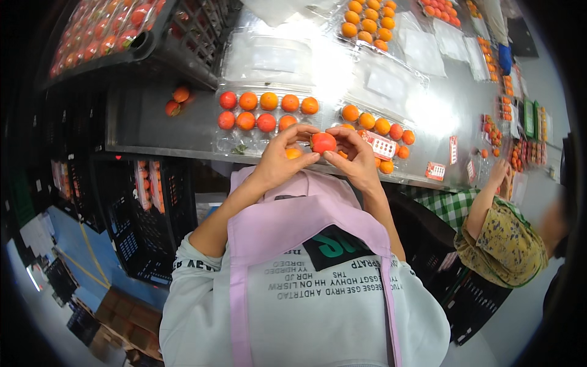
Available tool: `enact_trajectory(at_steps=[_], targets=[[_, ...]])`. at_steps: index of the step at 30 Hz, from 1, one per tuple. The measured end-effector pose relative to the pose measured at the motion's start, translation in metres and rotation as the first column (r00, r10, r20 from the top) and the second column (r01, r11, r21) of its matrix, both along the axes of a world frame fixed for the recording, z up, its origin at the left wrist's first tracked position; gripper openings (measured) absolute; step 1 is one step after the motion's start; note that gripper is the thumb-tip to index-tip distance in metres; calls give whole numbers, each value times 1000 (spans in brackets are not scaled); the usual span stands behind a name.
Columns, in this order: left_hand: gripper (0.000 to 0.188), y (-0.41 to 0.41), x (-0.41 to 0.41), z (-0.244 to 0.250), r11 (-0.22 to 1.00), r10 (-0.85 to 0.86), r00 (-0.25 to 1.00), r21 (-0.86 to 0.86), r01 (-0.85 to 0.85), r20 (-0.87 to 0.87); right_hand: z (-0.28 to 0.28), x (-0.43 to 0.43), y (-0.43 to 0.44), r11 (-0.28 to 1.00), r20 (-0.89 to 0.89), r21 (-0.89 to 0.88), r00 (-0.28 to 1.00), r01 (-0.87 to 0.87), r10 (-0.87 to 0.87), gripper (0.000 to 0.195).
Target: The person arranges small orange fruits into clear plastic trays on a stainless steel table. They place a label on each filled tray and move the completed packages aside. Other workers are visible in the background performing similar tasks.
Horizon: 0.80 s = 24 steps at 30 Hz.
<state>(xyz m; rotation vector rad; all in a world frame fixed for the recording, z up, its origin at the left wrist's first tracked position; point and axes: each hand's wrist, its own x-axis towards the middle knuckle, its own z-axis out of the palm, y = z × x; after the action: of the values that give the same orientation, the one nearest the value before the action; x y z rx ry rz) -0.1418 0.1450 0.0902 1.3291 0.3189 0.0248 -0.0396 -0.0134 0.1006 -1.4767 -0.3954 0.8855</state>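
Observation:
A red tomato (pixel 323 142) is held between the fingertips of my left hand (pixel 286 153) and my right hand (pixel 353 153). Just beyond my hands lies an open clear plastic clamshell tray (pixel 223 141) with two rows of orange and red tomatoes (pixel 248 101); part of its near row is hidden by my left hand. An orange tomato (pixel 292 153) shows under that hand. To the right, partly behind my right hand, is a second clear clamshell with tomatoes (pixel 367 120) and a printed card (pixel 378 145) resting on them. A bit of green leaf (pixel 239 149) lies in the first tray's near corner.
A black plastic crate (pixel 183 55) of packed tomatoes stands at the upper left, near two loose tomatoes (pixel 173 108) on the metal table (pixel 137 133). Printed cards (pixel 435 171) lie to the right. A co-worker's hand (pixel 500 174) is at the table's far right. Black crates (pixel 137 229) stand below left.

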Motion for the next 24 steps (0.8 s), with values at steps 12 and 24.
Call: enact_trajectory(at_steps=[12,24], targets=[[32,-8,-1,-4,994,21,960,-99,-50,-281,-29,31,-144,809,386,-234,816,539,-431,39],[28,-20,7,-6,996,-11,940,-85,-20,-340,-36,21,-174,598,808,-466,589,652,-14,34]])
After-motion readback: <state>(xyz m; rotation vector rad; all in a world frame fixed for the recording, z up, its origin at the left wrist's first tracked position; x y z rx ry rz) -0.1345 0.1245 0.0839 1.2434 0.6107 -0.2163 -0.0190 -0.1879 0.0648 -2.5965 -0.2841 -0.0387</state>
